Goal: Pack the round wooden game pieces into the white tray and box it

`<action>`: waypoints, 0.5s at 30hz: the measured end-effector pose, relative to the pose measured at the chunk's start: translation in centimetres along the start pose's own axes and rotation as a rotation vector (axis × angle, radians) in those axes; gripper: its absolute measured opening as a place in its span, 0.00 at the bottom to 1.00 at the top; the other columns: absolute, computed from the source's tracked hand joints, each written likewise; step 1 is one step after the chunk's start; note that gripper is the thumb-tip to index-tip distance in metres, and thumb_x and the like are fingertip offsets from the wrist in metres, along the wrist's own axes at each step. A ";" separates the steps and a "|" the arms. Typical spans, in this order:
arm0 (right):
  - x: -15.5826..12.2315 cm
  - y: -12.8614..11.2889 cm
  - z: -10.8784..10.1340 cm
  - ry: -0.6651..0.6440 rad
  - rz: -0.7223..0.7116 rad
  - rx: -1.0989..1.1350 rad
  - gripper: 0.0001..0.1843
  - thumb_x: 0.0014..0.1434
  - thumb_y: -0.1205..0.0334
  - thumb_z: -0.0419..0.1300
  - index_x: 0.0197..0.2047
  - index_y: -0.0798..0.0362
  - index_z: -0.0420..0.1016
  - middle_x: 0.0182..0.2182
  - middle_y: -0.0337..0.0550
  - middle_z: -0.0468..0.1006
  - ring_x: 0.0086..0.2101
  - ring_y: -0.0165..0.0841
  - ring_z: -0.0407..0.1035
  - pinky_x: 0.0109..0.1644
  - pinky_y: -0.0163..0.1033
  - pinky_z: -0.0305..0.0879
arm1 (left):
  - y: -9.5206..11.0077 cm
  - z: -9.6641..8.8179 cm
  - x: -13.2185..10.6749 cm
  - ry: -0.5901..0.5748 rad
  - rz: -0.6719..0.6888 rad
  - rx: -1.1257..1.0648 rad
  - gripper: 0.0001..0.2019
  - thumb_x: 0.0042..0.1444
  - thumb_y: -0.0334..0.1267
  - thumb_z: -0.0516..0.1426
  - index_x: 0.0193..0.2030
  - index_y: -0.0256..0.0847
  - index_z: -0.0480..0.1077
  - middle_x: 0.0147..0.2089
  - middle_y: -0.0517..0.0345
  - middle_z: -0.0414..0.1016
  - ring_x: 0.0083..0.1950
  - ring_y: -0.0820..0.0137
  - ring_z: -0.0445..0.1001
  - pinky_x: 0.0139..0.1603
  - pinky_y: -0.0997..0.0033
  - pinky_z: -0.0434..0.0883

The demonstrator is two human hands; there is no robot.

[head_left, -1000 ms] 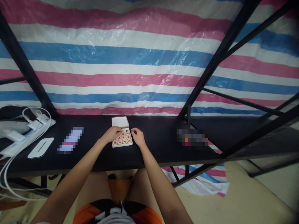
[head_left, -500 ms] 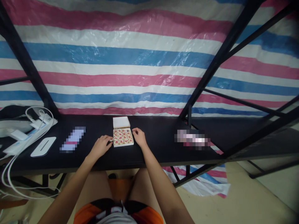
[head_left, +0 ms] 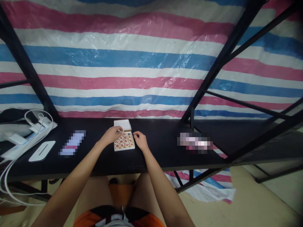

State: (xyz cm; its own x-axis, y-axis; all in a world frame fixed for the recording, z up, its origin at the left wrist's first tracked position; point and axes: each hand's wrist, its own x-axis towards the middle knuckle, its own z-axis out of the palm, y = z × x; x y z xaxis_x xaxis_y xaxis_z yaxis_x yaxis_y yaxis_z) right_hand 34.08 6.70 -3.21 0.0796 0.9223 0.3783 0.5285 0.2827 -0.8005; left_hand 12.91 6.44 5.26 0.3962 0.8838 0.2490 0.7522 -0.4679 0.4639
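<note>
A small white box (head_left: 124, 149) holds rows of round cream xiangqi pieces (head_left: 126, 142), most with red characters and one at the upper right with a dark mark. Its lid (head_left: 122, 125) is folded back at the far side. Above the box's upper left part is my left hand (head_left: 112, 134), its fingers pinched on a pale xiangqi piece (head_left: 120, 130), partly covered by the fingertips. My right hand (head_left: 141, 139) lies against the box's right side with curled fingers. Whether anything is between them is hidden.
On the black tabletop (head_left: 161, 148), a blurred-out phone-like object (head_left: 73, 142), a white flat device (head_left: 42, 151) and a white power strip (head_left: 35, 132) with cables lie left. Another blurred-out object (head_left: 195, 141) is right. Black metal posts (head_left: 205, 82) frame a striped plastic sheet (head_left: 127, 56).
From beside the box's left edge, my left hand has moved up and right over its upper left corner, with the piece in its fingers. My right hand stays at the right side.
</note>
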 end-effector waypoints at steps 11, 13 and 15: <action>0.2 0.2 0.0 -0.004 -0.006 -0.005 0.11 0.53 0.62 0.51 0.34 0.50 0.74 0.32 0.39 0.76 0.34 0.32 0.69 0.45 0.37 0.64 | 0.0 4.2 3.8 -0.105 0.156 -0.022 0.10 0.53 0.37 0.54 0.36 0.43 0.77 0.34 0.55 0.79 0.36 0.64 0.74 0.38 0.72 0.65; 0.1 0.3 0.0 -0.006 -0.004 -0.008 0.11 0.53 0.62 0.51 0.34 0.50 0.74 0.32 0.39 0.76 0.34 0.32 0.69 0.45 0.37 0.64 | 0.0 4.4 3.7 -0.073 0.134 -0.042 0.09 0.52 0.37 0.55 0.35 0.43 0.77 0.34 0.55 0.78 0.36 0.64 0.74 0.39 0.71 0.65; 0.1 0.2 0.0 -0.004 -0.007 -0.006 0.11 0.53 0.63 0.51 0.34 0.50 0.74 0.32 0.39 0.76 0.34 0.31 0.69 0.45 0.37 0.64 | 0.2 4.4 3.6 -0.052 0.107 -0.053 0.08 0.52 0.38 0.56 0.35 0.42 0.76 0.33 0.55 0.78 0.36 0.64 0.74 0.38 0.71 0.65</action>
State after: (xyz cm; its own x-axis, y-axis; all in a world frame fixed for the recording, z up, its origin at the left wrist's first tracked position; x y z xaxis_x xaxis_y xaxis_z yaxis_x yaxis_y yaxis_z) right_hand 34.22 6.85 -3.34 0.0727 0.9214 0.3818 0.5340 0.2873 -0.7952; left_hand 16.80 9.57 2.48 0.5005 0.8271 0.2557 0.6759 -0.5578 0.4816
